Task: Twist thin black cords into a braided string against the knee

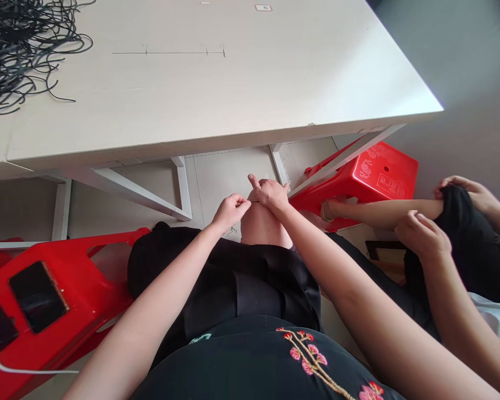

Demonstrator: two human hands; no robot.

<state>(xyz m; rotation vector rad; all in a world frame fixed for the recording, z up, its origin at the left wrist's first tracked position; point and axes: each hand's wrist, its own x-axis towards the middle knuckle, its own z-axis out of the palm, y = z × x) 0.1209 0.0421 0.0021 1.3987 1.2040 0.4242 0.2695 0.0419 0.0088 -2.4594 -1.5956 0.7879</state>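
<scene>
My left hand (233, 210) is closed in a pinch on the end of a thin dark cord (255, 201), beside my bare knee (262, 225). The cord runs a short way across the knee toward my right hand (270, 193). My right hand lies on top of the knee, its fingers spread and the thumb pointing outward; the cord passes under its palm edge. What lies beneath that hand is hidden.
A pale table (233, 94) with a pencil line and a heap of black cords (16, 50) stands ahead. Red stools (385, 172) are at right and left, the left one (83, 278) bearing a phone (38, 297). Another person's hands (425, 236) are at right.
</scene>
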